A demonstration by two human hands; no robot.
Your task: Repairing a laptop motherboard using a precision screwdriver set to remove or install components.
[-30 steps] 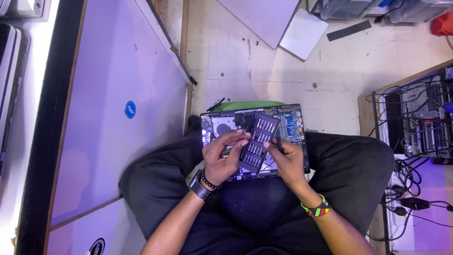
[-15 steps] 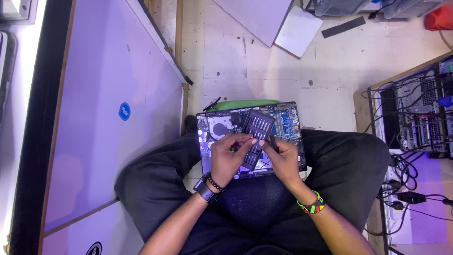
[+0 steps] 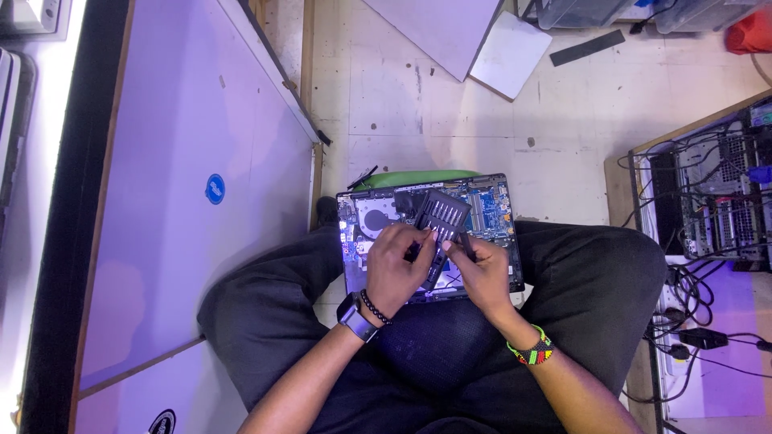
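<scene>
Pale floor tiles (image 3: pixel 386 96) lie beneath the seated person, whose left hand (image 3: pixel 396 265) and right hand (image 3: pixel 481 273) now grip the dark screwdriver-bit case (image 3: pixel 441 215), lowered slightly over the opened laptop (image 3: pixel 490 205) on their lap.

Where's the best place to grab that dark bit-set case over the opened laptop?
Probably the far end of the bit-set case, pinched across its two long edges, coming from the floor side. It is a flat, narrow slab tilted over the laptop, and the left hand and right hand cover its near end.
</scene>
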